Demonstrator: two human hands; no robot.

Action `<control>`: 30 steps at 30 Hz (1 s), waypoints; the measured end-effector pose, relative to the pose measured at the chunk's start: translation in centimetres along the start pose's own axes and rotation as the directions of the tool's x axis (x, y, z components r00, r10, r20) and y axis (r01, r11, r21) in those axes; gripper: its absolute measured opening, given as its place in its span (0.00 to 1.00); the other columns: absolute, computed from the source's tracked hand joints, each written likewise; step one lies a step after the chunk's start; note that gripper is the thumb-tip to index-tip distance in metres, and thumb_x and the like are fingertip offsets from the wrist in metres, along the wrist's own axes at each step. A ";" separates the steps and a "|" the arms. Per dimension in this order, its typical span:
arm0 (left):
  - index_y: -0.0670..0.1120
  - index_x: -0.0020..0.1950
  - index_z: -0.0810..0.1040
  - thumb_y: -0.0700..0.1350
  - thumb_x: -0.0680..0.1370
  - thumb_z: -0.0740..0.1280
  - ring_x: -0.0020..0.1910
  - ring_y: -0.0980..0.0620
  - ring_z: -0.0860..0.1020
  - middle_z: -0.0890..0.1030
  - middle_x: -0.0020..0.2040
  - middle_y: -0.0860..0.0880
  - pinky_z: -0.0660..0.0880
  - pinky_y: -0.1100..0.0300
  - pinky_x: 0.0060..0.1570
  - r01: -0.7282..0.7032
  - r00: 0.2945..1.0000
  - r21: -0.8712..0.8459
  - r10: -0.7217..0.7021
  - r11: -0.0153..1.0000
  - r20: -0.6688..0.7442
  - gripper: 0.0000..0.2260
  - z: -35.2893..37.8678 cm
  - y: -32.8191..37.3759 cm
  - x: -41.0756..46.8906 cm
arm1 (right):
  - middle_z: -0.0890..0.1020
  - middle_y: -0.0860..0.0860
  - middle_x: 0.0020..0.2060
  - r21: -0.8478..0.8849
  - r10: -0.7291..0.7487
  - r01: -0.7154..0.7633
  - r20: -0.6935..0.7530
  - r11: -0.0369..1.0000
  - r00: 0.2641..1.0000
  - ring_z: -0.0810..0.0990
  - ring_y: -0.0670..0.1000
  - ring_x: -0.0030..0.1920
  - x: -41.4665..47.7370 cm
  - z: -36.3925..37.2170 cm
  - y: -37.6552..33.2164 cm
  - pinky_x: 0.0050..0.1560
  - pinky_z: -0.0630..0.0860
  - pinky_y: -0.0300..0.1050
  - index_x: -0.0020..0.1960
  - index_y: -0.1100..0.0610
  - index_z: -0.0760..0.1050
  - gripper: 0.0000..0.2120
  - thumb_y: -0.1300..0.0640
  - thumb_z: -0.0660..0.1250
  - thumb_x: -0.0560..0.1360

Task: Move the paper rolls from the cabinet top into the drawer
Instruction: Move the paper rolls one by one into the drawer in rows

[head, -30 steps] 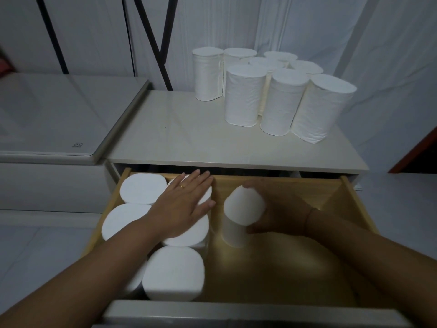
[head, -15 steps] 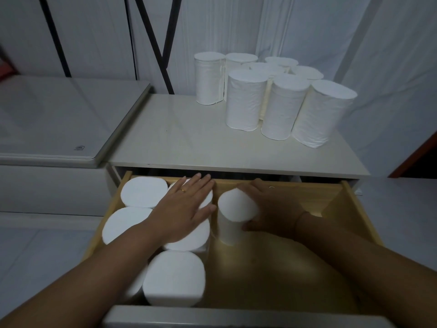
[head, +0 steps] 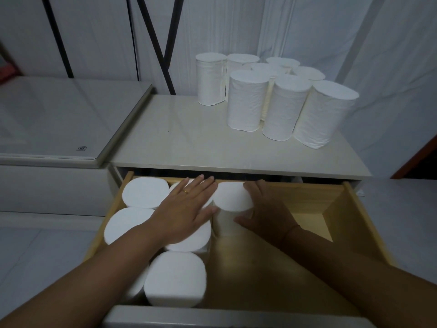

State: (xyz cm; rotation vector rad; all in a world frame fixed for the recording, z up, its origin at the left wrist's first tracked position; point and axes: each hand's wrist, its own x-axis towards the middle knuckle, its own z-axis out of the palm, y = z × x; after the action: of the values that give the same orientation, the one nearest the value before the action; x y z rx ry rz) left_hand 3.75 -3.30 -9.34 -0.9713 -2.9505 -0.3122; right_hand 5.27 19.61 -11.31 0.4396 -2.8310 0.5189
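Observation:
The wooden drawer (head: 361,216) stands pulled out below the cabinet top (head: 179,143). Several white paper rolls (head: 175,278) stand upright in its left half. My left hand (head: 186,209) lies flat, fingers spread, on top of those rolls. My right hand (head: 264,209) grips one upright paper roll (head: 230,197) at the drawer's back middle, pressed against the packed rolls. Several more paper rolls (head: 246,100) stand in a cluster at the back right of the cabinet top.
A low white unit with a glass top (head: 59,119) adjoins the cabinet on the left. White curtains (head: 307,27) and black slanted bars (head: 156,41) are behind. The drawer's right half shows bare wood. Pale floor lies on both sides.
My right hand has pushed the held roll leftward and toward the drawer's back, up against the packed rolls. My left hand stays flat on the rolls.

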 end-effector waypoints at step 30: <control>0.53 0.77 0.42 0.65 0.78 0.39 0.75 0.57 0.37 0.43 0.78 0.55 0.37 0.52 0.74 0.079 0.977 0.040 -0.070 0.996 -0.199 0.30 0.6 1.6 4.3 | 0.68 0.58 0.62 0.616 0.582 -0.317 -0.291 0.721 0.759 0.71 0.55 0.59 12.7 -5.9 5.7 0.63 0.71 0.53 0.71 0.55 0.55 0.42 0.45 0.73 0.66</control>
State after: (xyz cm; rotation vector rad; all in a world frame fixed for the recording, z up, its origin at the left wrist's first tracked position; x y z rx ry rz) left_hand 1.22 0.62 -9.27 -0.7763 -2.8038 -0.3186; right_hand -7.41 23.78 -4.22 -0.3226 -2.2523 1.3372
